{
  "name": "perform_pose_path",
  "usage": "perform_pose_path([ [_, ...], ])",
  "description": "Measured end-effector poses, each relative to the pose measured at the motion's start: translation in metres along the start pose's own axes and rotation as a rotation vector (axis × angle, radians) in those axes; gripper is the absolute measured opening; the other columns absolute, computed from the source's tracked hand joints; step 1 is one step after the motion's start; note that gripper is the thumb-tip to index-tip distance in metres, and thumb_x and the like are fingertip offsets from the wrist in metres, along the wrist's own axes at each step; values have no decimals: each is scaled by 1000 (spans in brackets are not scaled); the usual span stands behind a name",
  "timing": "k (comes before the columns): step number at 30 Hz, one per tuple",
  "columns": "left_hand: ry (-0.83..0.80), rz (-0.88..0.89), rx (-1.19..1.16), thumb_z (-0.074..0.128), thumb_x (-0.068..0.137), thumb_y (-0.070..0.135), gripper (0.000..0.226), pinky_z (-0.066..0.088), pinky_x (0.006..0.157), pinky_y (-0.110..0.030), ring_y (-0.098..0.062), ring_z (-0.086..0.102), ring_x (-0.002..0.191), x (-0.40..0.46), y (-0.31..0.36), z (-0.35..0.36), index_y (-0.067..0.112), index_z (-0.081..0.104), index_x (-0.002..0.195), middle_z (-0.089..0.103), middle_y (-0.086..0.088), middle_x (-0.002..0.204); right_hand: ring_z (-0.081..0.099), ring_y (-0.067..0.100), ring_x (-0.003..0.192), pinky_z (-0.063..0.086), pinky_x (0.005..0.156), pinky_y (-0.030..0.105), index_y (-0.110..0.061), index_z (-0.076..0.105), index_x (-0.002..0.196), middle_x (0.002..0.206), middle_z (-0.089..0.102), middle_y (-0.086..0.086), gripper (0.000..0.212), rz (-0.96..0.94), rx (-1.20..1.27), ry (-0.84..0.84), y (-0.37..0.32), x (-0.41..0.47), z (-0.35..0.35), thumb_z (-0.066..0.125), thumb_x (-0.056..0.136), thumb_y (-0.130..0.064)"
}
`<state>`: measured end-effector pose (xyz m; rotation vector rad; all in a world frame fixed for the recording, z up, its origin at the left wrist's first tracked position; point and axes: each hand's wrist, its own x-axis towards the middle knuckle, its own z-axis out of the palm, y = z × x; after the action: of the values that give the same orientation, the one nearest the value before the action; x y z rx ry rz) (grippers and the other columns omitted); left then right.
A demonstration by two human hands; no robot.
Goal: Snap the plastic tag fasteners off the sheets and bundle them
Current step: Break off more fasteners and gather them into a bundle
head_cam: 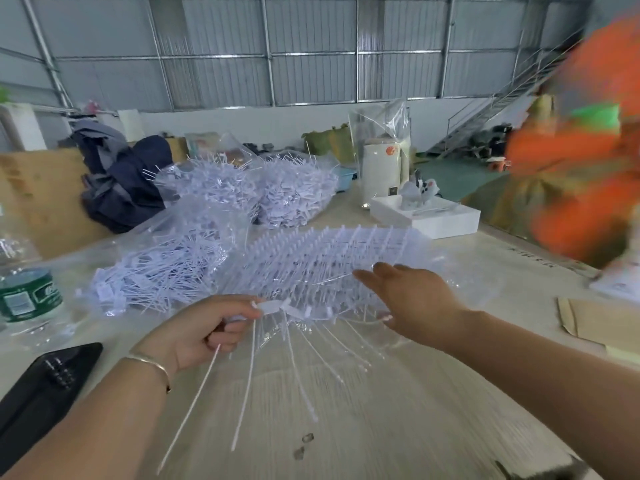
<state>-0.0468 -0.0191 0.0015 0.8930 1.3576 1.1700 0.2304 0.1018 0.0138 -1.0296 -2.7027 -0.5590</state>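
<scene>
A stack of white plastic fastener sheets [332,258] lies on clear plastic in the middle of the table. My left hand [204,332] pinches a small bunch of fasteners [277,306] at their heads, at the near edge of the stack. Their long thin tails [249,382] fan out toward me. My right hand [405,299] lies flat, fingers straight, on the right side of the stack. A heap of loose fasteners [162,271] sits in a clear bag to the left.
Two more bags of fasteners [249,188] stand behind. A green-labelled bottle [24,292] and a black case [38,396] are at the left. A white tray [429,216] and a thread spool [381,171] are at the back right. A person in orange [581,168] stands at the right; cardboard [595,323] lies there.
</scene>
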Motion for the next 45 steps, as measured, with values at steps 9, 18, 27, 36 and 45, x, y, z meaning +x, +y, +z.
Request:
perform_pose_path([
  [9, -138, 118, -174, 85, 63, 15, 15, 18, 33, -14, -1, 27, 35, -21, 3, -6, 17, 77, 76, 33, 8, 48, 53, 27, 59, 32, 51, 26, -5, 72, 70, 69, 55, 10, 23, -165, -112, 678, -5, 6, -85, 77, 56, 12],
  [18, 115, 154, -278, 62, 75, 12, 26, 11, 28, -13, 0, 26, 34, -26, 22, 8, 3, 62, 100, 34, 8, 51, 58, 30, 79, 43, 67, 37, -6, 68, 91, 91, 64, 15, 26, -358, -196, 1061, -18, 20, -140, 54, 73, 6],
  [27, 479, 156, -228, 56, 90, -6, 27, 32, 34, -11, -14, 50, 44, 23, -4, 18, -2, 61, 63, 58, -7, 46, 6, 34, 144, 36, 107, 52, -19, 40, 137, 157, 3, 8, 50, 115, 45, -122, -11, -7, -34, 51, 89, -15],
  [36, 529, 222, -213, 62, 86, -6, 31, 30, 36, -14, -13, 53, 51, 41, -3, 21, 1, 66, 56, 64, -7, 52, 62, 30, 94, 31, 52, 29, -22, 34, 140, 129, 45, 10, 51, 192, -117, -39, -18, 12, -41, 45, 91, -13],
  [45, 429, 353, -105, 56, 95, 3, 16, 26, 34, -13, -2, 41, 39, 40, -10, 25, 4, 64, 81, 56, 2, 53, 38, 21, 134, 32, 108, 41, -26, 43, 142, 144, 47, -1, 42, 6, 431, 123, -34, 66, -1, 42, 101, -28],
])
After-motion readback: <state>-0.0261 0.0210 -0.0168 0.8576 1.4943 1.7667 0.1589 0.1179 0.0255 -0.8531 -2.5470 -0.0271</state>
